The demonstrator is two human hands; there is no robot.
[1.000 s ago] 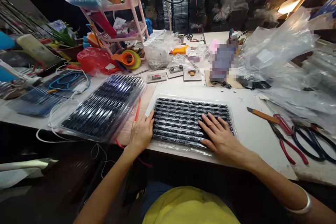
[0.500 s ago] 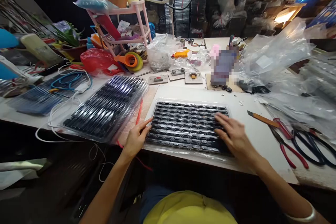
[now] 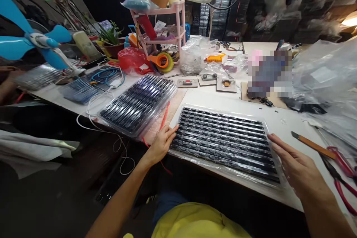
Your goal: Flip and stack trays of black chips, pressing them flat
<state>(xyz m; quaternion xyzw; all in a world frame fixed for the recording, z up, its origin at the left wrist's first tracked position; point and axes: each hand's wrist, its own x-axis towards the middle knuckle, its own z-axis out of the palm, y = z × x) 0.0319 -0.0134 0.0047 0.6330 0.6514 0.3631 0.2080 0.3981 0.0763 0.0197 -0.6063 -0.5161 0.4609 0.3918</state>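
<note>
A clear plastic tray (image 3: pixel 223 145) with rows of small black parts lies at a slant near the front edge of the white table. My left hand (image 3: pixel 163 143) pinches its left rim, thumb and fingers together. At the right rim is my right hand (image 3: pixel 295 163), its fingers laid along the edge and gripping that side; part of its thumb is hidden. To the left, a second filled tray or stack of trays (image 3: pixel 139 104) sits on the table, apart from my left hand, with a red strap (image 3: pixel 165 114) between them.
A blue fan (image 3: pixel 39 41) stands at the left, near another person's arm (image 3: pixel 9 83). White cable (image 3: pixel 96 106) loops over the table edge. A pink shelf (image 3: pixel 178 26) and small metal fixtures (image 3: pixel 226 84) stand behind. Right: a cutter knife (image 3: pixel 312 144), pliers (image 3: pixel 338 186), plastic bags (image 3: pixel 323 70).
My right hand has moved from the tray's top surface to its right rim. My left hand stays at the left rim. The view has turned left, bringing the fan into sight.
</note>
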